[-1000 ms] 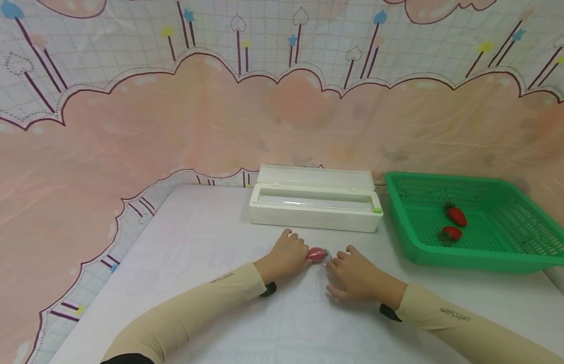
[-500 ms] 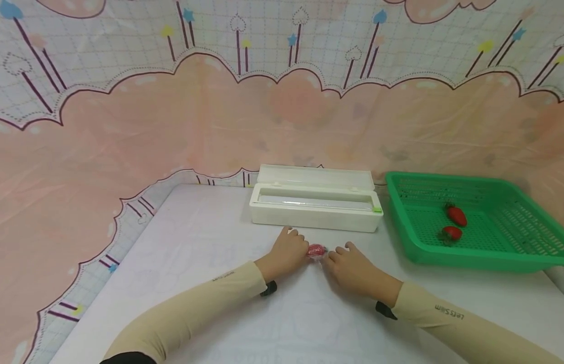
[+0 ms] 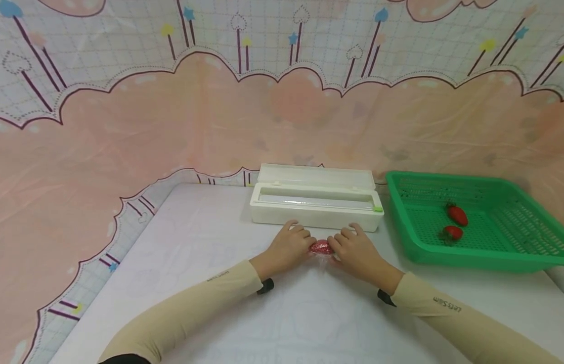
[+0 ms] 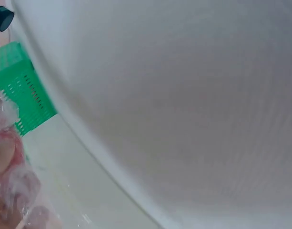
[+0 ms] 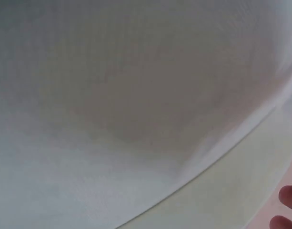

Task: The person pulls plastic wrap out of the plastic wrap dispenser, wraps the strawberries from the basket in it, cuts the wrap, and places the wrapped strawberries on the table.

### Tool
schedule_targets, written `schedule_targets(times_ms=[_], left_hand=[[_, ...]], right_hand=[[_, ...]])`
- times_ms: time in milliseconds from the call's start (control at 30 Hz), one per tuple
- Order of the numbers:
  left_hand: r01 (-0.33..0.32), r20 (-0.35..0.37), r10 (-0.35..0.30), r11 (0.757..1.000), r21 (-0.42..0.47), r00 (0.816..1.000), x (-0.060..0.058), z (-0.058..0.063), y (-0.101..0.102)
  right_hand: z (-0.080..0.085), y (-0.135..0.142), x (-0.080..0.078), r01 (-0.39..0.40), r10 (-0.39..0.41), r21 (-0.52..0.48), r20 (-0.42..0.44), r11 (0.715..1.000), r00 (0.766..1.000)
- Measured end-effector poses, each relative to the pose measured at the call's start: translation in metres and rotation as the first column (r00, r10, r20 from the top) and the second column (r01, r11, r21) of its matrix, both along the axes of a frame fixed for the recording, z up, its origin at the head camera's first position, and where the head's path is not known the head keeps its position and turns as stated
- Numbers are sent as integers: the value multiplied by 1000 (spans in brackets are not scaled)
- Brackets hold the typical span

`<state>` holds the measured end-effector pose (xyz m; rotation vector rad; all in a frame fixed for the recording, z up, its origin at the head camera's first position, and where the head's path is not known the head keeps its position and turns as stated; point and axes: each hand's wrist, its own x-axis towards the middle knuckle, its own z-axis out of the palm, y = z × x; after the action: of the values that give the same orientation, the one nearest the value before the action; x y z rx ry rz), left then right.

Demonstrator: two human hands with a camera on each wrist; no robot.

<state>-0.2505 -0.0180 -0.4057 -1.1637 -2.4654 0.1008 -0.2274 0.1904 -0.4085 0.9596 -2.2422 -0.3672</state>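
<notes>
A red strawberry (image 3: 322,246) in clear cling film (image 3: 324,257) is held between both hands, just in front of the white box. My left hand (image 3: 287,248) pinches its left end, and my right hand (image 3: 357,254) grips the right end with curled fingers. At the left edge of the left wrist view, crinkled film (image 4: 22,188) covers the red fruit, with fingertips (image 4: 2,157) against it. Only two fingertips (image 5: 289,196) of the right hand show in the right wrist view; the fruit is out of sight there.
The white cling film box (image 3: 315,216) stands behind the hands, lid (image 3: 315,176) raised, with a film roll (image 3: 313,202) inside. To the right is a green basket (image 3: 473,257) with two strawberries (image 3: 457,215). A patterned cloth (image 3: 282,126) hangs behind the white table (image 3: 263,323).
My right hand has come left and forward onto the wrapped strawberry. The left hand has shifted slightly forward and right, bringing the fruit nearer the box. Box and basket stay put.
</notes>
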Motion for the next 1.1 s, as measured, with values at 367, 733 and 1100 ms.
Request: schedule_targets(times_ms=[367, 733, 1100], left_hand=[[17, 163, -26, 998, 53, 986, -2, 7, -19], [53, -160, -25, 984, 169, 987, -5, 5, -13], [77, -200, -77, 997, -6, 977, -8, 8, -9]], right_hand=[[10, 11, -12, 35, -23, -198, 63, 980, 998], [11, -3, -7, -15, 34, -222, 83, 975, 996], [11, -7, 0, -76, 114, -214, 174, 974, 978]])
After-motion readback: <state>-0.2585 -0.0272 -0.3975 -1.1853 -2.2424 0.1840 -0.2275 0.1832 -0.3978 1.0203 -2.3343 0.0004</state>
